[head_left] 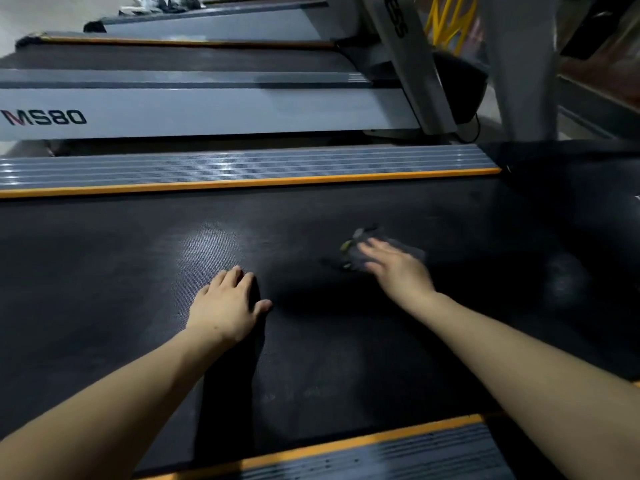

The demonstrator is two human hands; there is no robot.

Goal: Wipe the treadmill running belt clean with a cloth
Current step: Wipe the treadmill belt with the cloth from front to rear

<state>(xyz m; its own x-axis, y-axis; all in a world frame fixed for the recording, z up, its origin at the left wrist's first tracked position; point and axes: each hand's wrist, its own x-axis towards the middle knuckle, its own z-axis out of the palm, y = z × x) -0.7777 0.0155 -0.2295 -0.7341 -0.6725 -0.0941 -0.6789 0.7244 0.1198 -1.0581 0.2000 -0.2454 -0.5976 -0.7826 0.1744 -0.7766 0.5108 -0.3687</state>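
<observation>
The black running belt (311, 341) fills the middle of the view, with a pale dusty sheen near its centre left. A dark grey cloth (367, 245) with a green-yellow trim lies flat on the belt at centre right. My right hand (394, 268) presses on the cloth with straight fingers, slightly blurred. My left hand (228, 306) rests flat on the bare belt to the left, fingers straight, holding nothing.
Grey ribbed side rails with orange edge strips border the belt, one far (242, 166) and one near (398, 452). A neighbouring treadmill marked MS80 (45, 117) stands beyond. Grey uprights (408, 64) rise at the upper right, with a yellow frame behind.
</observation>
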